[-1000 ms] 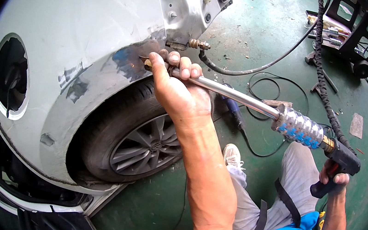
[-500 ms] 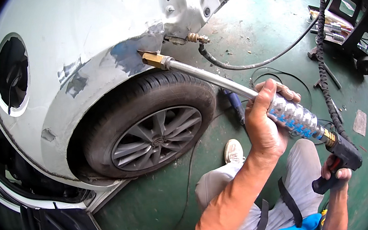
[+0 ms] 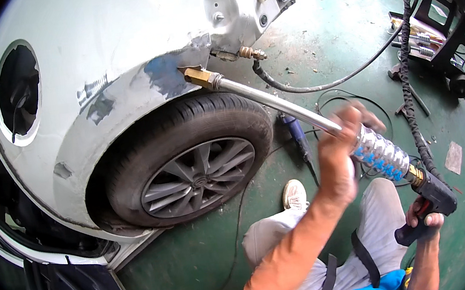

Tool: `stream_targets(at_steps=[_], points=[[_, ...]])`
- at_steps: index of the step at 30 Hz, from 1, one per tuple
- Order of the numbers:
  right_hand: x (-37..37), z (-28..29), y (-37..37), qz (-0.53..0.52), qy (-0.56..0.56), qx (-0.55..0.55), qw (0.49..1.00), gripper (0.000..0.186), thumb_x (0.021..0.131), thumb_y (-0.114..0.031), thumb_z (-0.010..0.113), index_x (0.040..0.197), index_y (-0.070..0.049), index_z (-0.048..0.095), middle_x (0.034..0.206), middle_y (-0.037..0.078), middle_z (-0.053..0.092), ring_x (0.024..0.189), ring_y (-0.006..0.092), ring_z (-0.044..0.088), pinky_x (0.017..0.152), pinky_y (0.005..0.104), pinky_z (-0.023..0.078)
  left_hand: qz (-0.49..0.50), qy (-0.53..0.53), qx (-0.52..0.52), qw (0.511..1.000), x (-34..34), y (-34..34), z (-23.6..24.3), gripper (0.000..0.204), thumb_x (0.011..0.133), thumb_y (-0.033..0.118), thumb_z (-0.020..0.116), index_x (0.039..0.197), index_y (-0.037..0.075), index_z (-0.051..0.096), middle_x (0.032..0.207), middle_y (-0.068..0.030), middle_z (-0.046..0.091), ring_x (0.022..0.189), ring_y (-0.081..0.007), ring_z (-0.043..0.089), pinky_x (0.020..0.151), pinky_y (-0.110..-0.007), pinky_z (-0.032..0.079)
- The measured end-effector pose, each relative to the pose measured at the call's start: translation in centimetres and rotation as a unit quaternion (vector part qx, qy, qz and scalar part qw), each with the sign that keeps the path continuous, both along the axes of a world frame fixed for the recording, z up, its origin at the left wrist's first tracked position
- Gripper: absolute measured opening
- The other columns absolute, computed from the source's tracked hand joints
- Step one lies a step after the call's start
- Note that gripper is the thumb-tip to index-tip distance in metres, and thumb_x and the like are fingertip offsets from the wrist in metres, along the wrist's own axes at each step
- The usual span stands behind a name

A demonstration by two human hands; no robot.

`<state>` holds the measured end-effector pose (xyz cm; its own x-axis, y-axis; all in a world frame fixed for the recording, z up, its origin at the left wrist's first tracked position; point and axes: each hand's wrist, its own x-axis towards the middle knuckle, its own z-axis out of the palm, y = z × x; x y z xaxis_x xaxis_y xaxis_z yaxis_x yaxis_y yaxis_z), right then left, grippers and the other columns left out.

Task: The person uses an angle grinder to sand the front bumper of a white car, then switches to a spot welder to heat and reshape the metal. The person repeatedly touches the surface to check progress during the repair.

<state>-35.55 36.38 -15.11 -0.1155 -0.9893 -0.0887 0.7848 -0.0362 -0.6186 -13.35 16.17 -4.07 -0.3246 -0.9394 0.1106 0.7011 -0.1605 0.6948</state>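
A slide-hammer dent puller (image 3: 278, 102) slants from the car body down to the right. Its brass tip (image 3: 200, 77) touches the bare, blue-tinted metal patch (image 3: 166, 74) above the wheel arch. My left hand (image 3: 340, 151), blurred by motion, is closed around the tool at the upper end of its ribbed silver sliding weight (image 3: 381, 152). With my right hand (image 3: 426, 221) I grip the black pistol handle (image 3: 440, 194) at the near end. A thick wrapped cable (image 3: 408, 86) runs up from that handle.
A wheel with a black tyre (image 3: 186, 124) sits under the arch. A brass clamp (image 3: 252, 52) with a black cable is fixed near the panel's lower corner. On the green floor lie a blue power tool (image 3: 296, 130) and loose cords. A black cart (image 3: 445, 29) holds tools at right.
My left hand has shifted slightly down and right along the tool with the sliding weight, and is now blurred. The right hand keeps its grip on the handle.
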Motion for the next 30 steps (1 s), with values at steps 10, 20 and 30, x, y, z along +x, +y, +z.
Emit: stream_targets(at_steps=[10, 20, 30], points=[[0.1, 1.6, 0.9, -0.007, 0.079, 0.006, 0.997, 0.052, 0.059, -0.018, 0.082, 0.098, 0.01, 0.061, 0.073, 0.016, 0.062, 0.055, 0.0266, 0.058, 0.053, 0.0368, 0.049, 0.056, 0.309, -0.034, 0.949, 10.7, -11.8, 5.7, 0.051, 0.103, 0.053, 0.039, 0.092, 0.007, 0.057, 0.073, 0.0012, 0.042, 0.051, -0.0095, 0.031, 0.047, -0.025, 0.033], [1.1, 2.0, 1.5, 0.04, -0.075, 0.054, 0.995, 0.047, 0.068, -0.017, 0.072, 0.106, 0.007, 0.056, 0.083, 0.011, 0.064, 0.058, 0.0233, 0.058, 0.057, 0.0381, 0.047, 0.388, -0.024, 0.091, 0.917, 8.4, -9.9, 9.2, 0.035, 0.105, 0.04, 0.046, 0.089, 0.009, 0.045, 0.073, 0.0007, 0.045, 0.053, -0.0083, 0.038, 0.047, -0.024, 0.034], [1.4, -1.5, 1.4, 0.046, 0.006, -0.001, 0.999, 0.047, 0.062, -0.013, 0.076, 0.1, 0.008, 0.059, 0.08, 0.014, 0.064, 0.061, 0.0273, 0.062, 0.062, 0.0421, 0.051, 0.055, 0.277, -0.08, 0.956, 11.0, -10.7, 5.6, 0.031, 0.101, 0.037, 0.053, 0.09, 0.008, 0.054, 0.065, 0.0048, 0.039, 0.046, -0.0056, 0.027, 0.04, -0.021, 0.029]])
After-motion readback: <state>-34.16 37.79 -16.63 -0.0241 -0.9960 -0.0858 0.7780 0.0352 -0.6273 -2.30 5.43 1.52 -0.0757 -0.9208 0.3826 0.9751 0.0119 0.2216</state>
